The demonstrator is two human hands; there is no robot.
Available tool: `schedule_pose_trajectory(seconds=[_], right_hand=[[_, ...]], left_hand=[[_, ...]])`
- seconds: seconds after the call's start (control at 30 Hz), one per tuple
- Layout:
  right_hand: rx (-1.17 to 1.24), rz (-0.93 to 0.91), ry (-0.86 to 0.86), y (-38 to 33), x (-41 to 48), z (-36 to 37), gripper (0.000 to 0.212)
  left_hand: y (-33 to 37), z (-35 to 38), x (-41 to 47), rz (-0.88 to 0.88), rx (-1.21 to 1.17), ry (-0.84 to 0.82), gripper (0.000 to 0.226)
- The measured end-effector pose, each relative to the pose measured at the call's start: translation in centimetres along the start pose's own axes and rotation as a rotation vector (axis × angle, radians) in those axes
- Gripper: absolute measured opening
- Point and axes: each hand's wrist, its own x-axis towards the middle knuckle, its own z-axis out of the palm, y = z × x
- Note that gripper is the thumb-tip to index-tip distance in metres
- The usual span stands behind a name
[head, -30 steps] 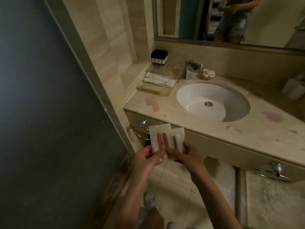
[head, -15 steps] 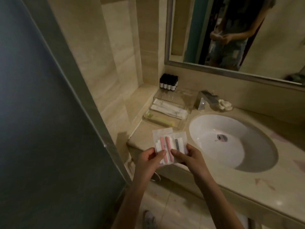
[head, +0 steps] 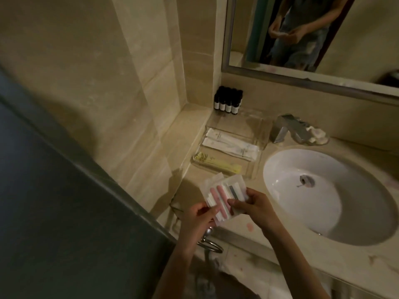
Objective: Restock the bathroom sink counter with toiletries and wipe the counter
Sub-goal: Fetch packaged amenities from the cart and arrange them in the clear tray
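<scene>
**Packets now over the counter, tray within reach**

Your left hand [head: 200, 214] pinches the lower edge of the fanned packets [head: 222, 193] with thumb and curled fingers. Your right hand [head: 254, 208] grips the same bundle from the other side, thumb on top. The grip is unchanged from a second ago; what has moved is you. The packets were held out in front of the counter [head: 356, 260], below its edge, and they now hang above its front-left corner, not touching it.

Just beyond them lies the clear tray [head: 262, 147], already holding white sachets [head: 231, 143] and a yellow packet [head: 218, 162]. The dark bottles [head: 227, 100] stand behind it against the wall, and the basin [head: 323, 195] is to the right.

The approach looks finished and restocking looks ready to begin. Nothing new is laid down yet, the pink stains remain, and no cloth is in sight.
</scene>
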Motion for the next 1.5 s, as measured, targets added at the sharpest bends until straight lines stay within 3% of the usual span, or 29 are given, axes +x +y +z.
schedule_pose_trajectory(seconds=[0.33,0.47,0.57,0.67,0.73,0.8,1.1,1.33,1.5], right_hand=[[-0.115,0.028,-0.125,-1.6,9.4,-1.7,0.016],[-0.152,0.067,-0.034,-1.5,14.4,-2.6,0.014],[-0.305,0.068,-0.021,-1.0,19.5,-2.7,0.027],[-0.597,-0.04,-0.011,-0.9,23.3,-1.7,0.026],[-0.678,-0.097,0.0,-1.0,24.5,-0.7,0.022],[-0.727,-0.115,-0.001,-0.5,25.2,0.2,0.022],[-0.451,-0.075,-0.197,3.6,25.8,1.4,0.032],[-0.363,-0.092,-0.065,4.0,26.0,2.4,0.029],[-0.485,-0.17,0.072,5.1,26.5,2.9,0.024]], left_hand=[[3.0,1.1,7.4,-0.067,-0.14,0.027,0.022],[3.3,0.3,10.1,-0.027,-0.069,0.095,0.015],[3.6,-0.4,11.1,0.024,-0.022,0.206,0.021],[3.4,-1.7,11.9,-0.04,-0.176,0.126,0.026],[2.9,-1.8,12.5,-0.056,0.012,0.189,0.021],[2.3,-2.2,12.9,-0.08,0.04,0.188,0.019],[3.1,-2.2,14.4,-0.125,-0.051,0.207,0.022],[3.5,-1.5,14.7,-0.1,-0.112,0.233,0.008],[3.2,-0.8,14.5,-0.058,-0.032,0.219,0.01]])
